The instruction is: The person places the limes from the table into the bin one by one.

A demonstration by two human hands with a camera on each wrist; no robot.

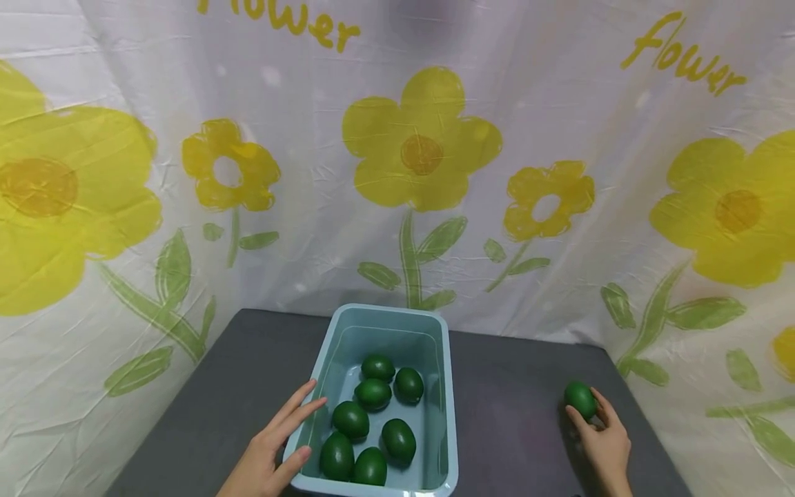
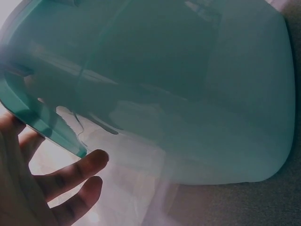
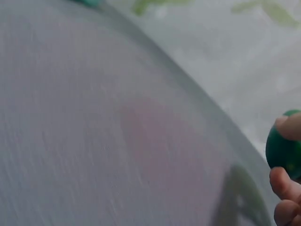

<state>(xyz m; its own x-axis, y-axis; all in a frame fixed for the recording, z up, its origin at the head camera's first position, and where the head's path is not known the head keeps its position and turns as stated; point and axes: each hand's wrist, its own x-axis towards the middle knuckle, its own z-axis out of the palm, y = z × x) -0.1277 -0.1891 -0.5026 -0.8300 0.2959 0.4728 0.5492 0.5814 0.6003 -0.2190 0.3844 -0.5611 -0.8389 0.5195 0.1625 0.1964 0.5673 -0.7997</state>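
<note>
In the head view, my right hand [image 1: 602,442] grips a smooth, dark green avocado [image 1: 580,399] between thumb and fingers, near the table's right side. The same avocado [image 3: 284,148] shows at the right edge of the right wrist view, partly covered by the fingers. My left hand [image 1: 267,442] is at the left rim of a light blue plastic bin [image 1: 452,428], its fingers spread and fairly straight across the edge. Several green avocados [image 1: 398,440] lie loose inside that bin. From the left wrist view, the bin's outer wall [image 2: 188,94] hides its contents.
The bin stands on a dark grey table [image 1: 497,407], left of my right hand. Behind and to both sides hangs a white curtain [image 1: 310,241] printed with yellow flowers, meeting the table's back edge. The right hand's shadow [image 3: 240,197] falls on the tabletop.
</note>
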